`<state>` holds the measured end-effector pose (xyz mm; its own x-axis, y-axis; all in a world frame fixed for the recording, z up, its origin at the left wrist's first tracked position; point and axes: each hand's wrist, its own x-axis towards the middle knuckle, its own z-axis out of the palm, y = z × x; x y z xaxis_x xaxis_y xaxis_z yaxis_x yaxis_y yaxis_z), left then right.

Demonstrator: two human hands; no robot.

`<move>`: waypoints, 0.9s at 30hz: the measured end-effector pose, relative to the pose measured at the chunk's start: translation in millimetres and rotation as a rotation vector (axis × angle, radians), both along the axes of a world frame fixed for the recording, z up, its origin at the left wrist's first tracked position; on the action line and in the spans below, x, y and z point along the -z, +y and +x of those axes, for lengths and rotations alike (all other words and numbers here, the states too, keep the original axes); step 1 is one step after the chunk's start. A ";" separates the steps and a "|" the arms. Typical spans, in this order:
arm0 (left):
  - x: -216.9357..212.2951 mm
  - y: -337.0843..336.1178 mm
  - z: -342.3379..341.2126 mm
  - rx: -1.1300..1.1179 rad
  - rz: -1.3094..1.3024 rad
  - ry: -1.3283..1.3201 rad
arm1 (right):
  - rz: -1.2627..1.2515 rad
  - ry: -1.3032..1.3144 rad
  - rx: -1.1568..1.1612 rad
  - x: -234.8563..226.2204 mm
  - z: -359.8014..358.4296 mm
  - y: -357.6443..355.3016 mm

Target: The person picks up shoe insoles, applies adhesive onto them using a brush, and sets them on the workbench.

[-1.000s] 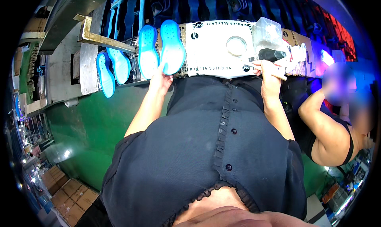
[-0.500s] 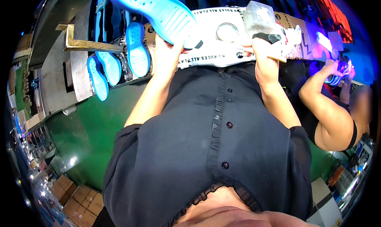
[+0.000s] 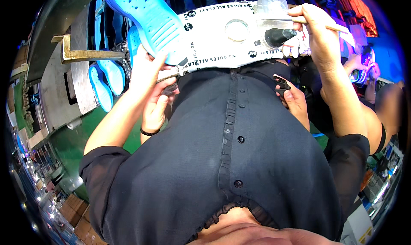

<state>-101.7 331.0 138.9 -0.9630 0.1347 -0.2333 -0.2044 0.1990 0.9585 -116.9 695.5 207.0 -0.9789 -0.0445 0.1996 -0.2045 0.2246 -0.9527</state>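
Observation:
My left hand [image 3: 147,71] grips a bright blue shoe sole [image 3: 150,22] by its heel end and holds it up, tread side toward me, above the bench. My right hand [image 3: 319,31] is closed on a thin wooden-handled brush [image 3: 334,27], its tip over a small black pot [image 3: 278,36]. Both are above a white printed sheet [image 3: 214,44] that covers the bench. A round clear dish [image 3: 236,29] and a clear plastic tub [image 3: 272,3] stand on that sheet.
More blue soles [image 3: 102,84] lie on a metal stand with a brass angle bar [image 3: 85,54] at the left. Two other hands show at my shirt's edges, one with a dark wristband [image 3: 156,108], one holding a black piece [image 3: 295,101]. A co-worker [image 3: 381,112] is on the right.
My left hand has lifted the blue sole off the bench and brought it up toward me. My right hand with the brush has stayed by the black pot.

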 end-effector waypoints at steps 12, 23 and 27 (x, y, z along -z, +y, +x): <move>-25.8 32.6 51.8 0.478 0.365 -0.092 | -0.295 -0.064 0.009 19.8 -2.2 18.5; 125.7 -20.0 5.6 -0.067 0.292 -0.471 | -0.414 -0.097 0.027 41.7 6.4 -31.5; 139.4 -35.1 6.2 -0.089 0.386 -0.551 | -0.409 -0.101 -0.024 48.7 6.7 -33.6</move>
<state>-95.5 295.9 -0.5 -0.7287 0.2325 -0.6441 -0.6829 -0.1772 0.7087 -110.3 661.9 158.3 -0.9941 -0.0041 0.1087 -0.1062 -0.1798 -0.9780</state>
